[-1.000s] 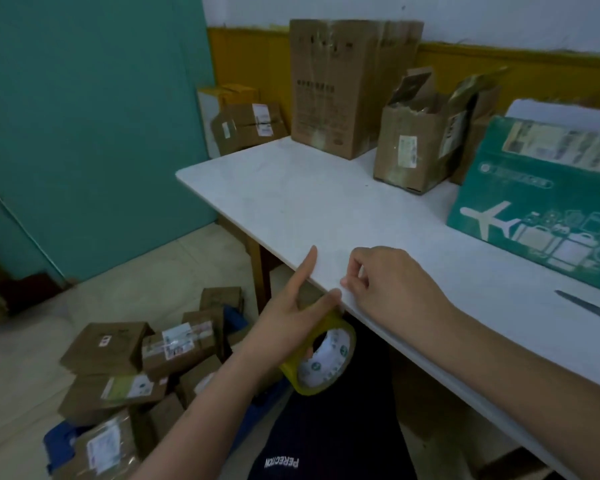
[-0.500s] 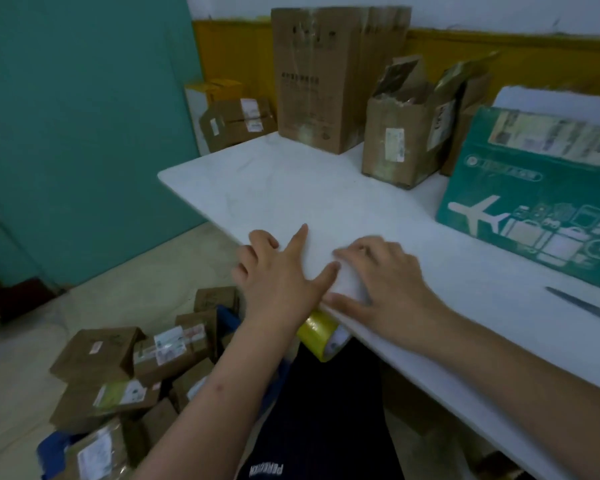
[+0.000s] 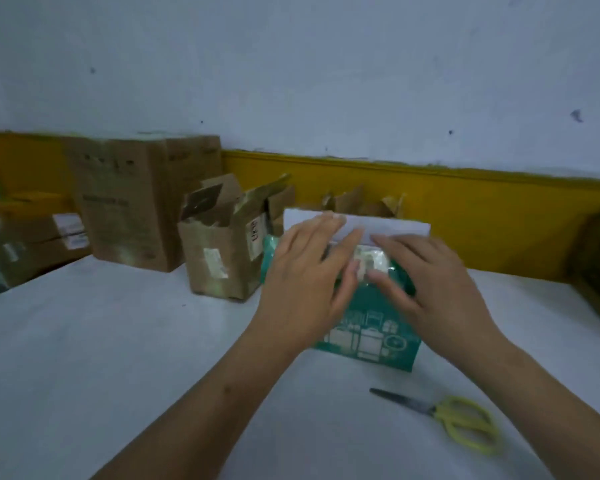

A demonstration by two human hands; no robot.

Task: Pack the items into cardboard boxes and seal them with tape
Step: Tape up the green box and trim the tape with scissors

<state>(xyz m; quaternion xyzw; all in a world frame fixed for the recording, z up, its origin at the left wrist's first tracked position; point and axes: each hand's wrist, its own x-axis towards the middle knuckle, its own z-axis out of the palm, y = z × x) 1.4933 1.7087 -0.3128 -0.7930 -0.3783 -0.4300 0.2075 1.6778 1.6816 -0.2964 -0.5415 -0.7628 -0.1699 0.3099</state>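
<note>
**Dim, bluish and soft**

The picture is dim and has a cold blue-grey tint; the wall (image 3: 291,64) and the table (image 3: 111,341) look grey rather than white. The light is even and diffuse — its source cannot be seen, and shadows are weak. The left hand (image 3: 305,282) and the right hand (image 3: 430,292) are smeared by motion blur, mostly at the fingers. Pale glare spots sit low on the tall brown box (image 3: 125,254). The yellow band (image 3: 482,209) bends — wide-angle distortion. The scissors (image 3: 465,420) have soft edges.
</note>
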